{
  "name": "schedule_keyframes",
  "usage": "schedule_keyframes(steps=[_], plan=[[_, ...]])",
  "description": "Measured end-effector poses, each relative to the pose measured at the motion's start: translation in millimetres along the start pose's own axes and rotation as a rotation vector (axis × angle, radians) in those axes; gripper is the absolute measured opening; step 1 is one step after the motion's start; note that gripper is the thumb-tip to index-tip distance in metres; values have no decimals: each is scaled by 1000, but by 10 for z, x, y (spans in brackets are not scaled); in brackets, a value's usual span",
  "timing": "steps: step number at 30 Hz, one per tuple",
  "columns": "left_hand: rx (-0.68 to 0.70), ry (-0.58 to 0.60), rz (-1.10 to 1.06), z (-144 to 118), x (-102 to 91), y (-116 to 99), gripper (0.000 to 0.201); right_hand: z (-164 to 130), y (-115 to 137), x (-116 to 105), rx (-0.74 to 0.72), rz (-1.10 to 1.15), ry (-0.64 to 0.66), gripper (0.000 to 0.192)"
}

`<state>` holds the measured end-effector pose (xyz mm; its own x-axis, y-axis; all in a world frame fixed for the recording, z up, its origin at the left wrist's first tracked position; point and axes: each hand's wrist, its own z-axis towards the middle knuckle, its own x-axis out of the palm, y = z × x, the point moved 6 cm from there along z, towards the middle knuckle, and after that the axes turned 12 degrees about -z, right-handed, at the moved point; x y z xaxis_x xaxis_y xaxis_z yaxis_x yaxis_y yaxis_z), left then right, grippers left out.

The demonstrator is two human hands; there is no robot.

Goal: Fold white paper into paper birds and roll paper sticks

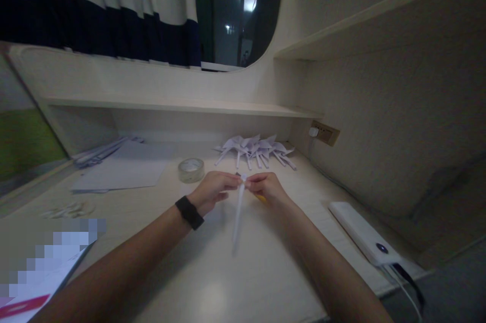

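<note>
Our left hand (212, 189) and right hand (266, 186) meet above the middle of the pale wooden desk (228, 282), fingertips nearly touching. Both are closed in a pinch on the top end of a long, narrow strip of folded white paper (239, 209), which hangs down from our fingers toward the desk surface, its lower end blurred. Something small and yellow (261, 197) shows just under our right hand; we cannot tell what it is. A black band (189, 212) sits on our left wrist.

Just beyond our left hand lies a roll of clear adhesive tape (191, 169), flat on the desk. Further back, near the rear wall, a cluster of folded white paper pieces with thin stems (256, 150) lies spread in a fan. To the left of the tape rests a stack of white sheets (125, 168), with more thin paper strips (98, 153) behind it.

On the right, near the desk edge, lies a long white power bank (362, 234) with a cable (408, 287) running off its near end. A wall socket (325, 132) sits above the right rear corner, below a light shelf (182, 105).
</note>
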<state>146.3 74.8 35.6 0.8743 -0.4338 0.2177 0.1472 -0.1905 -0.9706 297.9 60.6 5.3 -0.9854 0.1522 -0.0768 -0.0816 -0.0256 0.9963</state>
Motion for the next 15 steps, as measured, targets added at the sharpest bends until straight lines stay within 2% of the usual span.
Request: schedule_keyframes(steps=[7,15], plan=[[-14,16,-7,18,-14,71,21,18,-58,11,21,-3,-13,14],[-35,12,-32,48,-27,113,15,20,-80,31,42,4,-33,12]])
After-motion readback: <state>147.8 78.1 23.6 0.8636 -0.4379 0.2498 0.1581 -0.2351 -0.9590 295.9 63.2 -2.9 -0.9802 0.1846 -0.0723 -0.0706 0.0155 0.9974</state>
